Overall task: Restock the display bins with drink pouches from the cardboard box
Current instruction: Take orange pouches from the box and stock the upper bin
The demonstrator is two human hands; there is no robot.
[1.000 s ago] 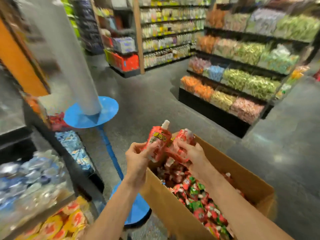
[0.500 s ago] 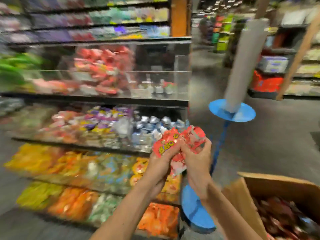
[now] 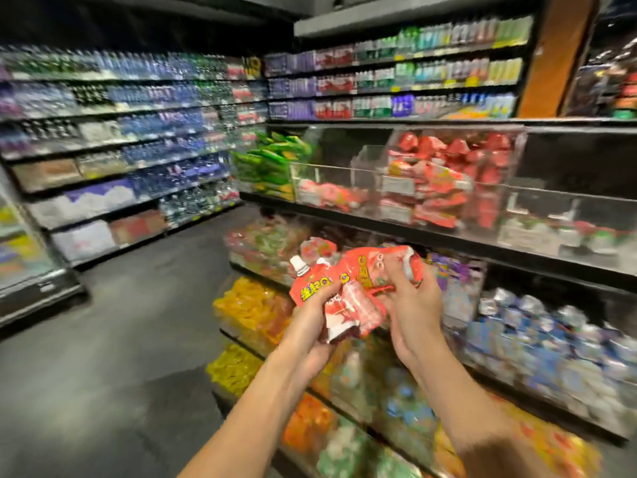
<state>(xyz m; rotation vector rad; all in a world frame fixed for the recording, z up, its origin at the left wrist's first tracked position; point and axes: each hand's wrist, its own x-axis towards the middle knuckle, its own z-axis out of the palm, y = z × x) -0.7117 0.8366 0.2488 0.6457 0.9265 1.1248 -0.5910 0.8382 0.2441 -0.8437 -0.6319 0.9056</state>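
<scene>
Bottle-lined store shelves (image 3: pixel 138 132) fill the blurred background, and clear display bins (image 3: pixel 517 174) of red packets sit on the rack at right. The 2 hands are raised in front of that rack, below its top row. The left hand (image 3: pixel 310 326) curls round the lower end of a bunch of red drink pouches (image 3: pixel 348 288). The right hand (image 3: pixel 410 305) grips the bunch's upper right side.

grey concrete floor (image 3: pixel 120 357), dull glare in patches. long bottle shelving (image 3: pixel 120 132) ran along the left side; more drink shelves (image 3: pixel 413 81) met it at the far corner. orange pillar (image 3: pixel 555 53) at right. dark overhead, view blurred.
</scene>
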